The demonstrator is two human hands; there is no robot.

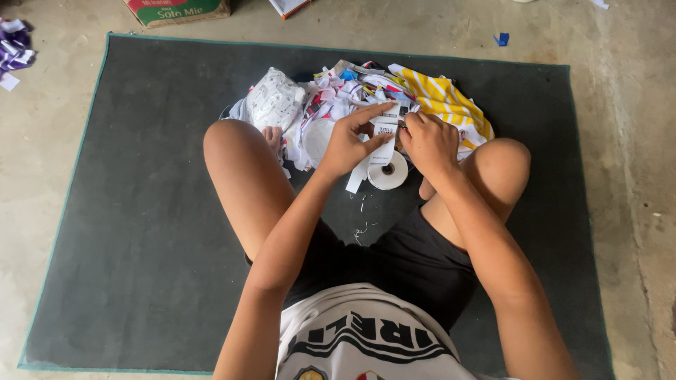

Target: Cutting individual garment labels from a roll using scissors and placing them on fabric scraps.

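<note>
While the person sits cross-legged on a dark mat (141, 211), there's a whole heap of cut scraps (338, 95) piled just past the knees, so the space in front of the hands is pretty cluttered. A white printed bag (276, 98) sits at the left of the heap and a yellow striped cloth (443, 98) at the right. Further out on the bare floor: a carton (176, 10) at the top edge, purple scraps (13, 49) in the far left corner, and a tiny blue bit (501, 39) past the mat.

Only one view here, from the head. The left hand (348, 144) pinches the label strip (384, 130) between thumb and fingers, index finger laid along its top. The right hand (429, 141) is closed up against the strip's right edge, fingers curled tight; can't tell what it's holding, if anything. The strip sits right between both hands, above the roll (389, 170) on the mat between the shins. Its long axis runs roughly up-down in the frame, tilted a bit, with the lower end trailing down-left toward the roll. A few thread bits lie on the mat nearer the body.
</note>
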